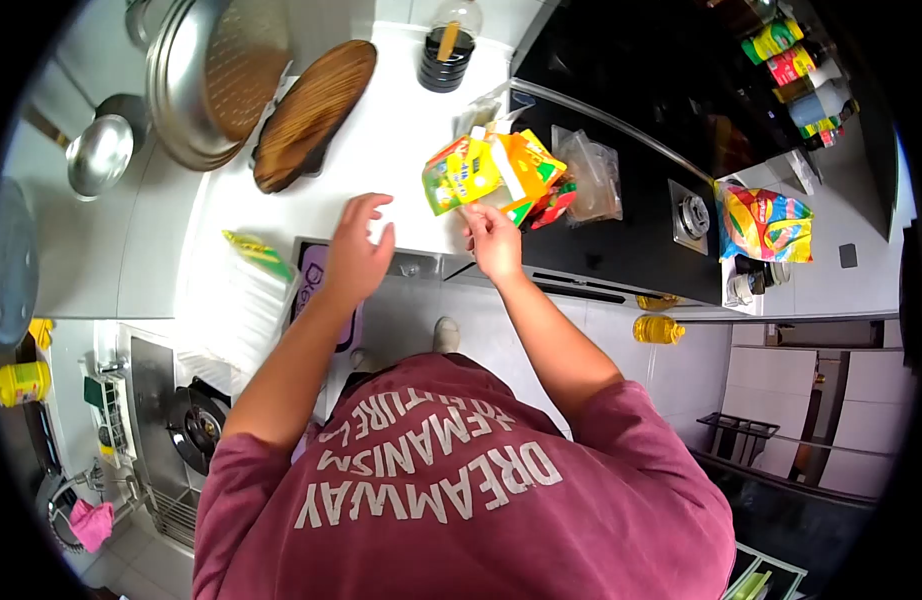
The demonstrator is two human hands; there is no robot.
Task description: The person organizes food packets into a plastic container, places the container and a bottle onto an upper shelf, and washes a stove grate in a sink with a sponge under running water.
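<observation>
My right hand (pixel 493 240) is pinched at the lower edge of a yellow-and-green packet (pixel 463 175), which looks like a seasoning bag. Right behind it is an orange packet (pixel 533 168), and a red packet (pixel 555 205) shows partly below that one. My left hand (pixel 366 245) hovers over the front edge of the white counter (pixel 406 160), its fingers curved and apart with nothing in them. Clear plastic bags with brownish contents (pixel 589 178) lie beside the packets on the black cooktop.
A wooden board (pixel 316 115) and a dark bottle (pixel 447 60) stand at the back of the counter. Left of me are a white rack (pixel 236 310) and a steel sink (pixel 161 400). A colourful bag (pixel 766 222) sits right of the stove knob (pixel 693 215); an oil bottle (pixel 659 329) is below.
</observation>
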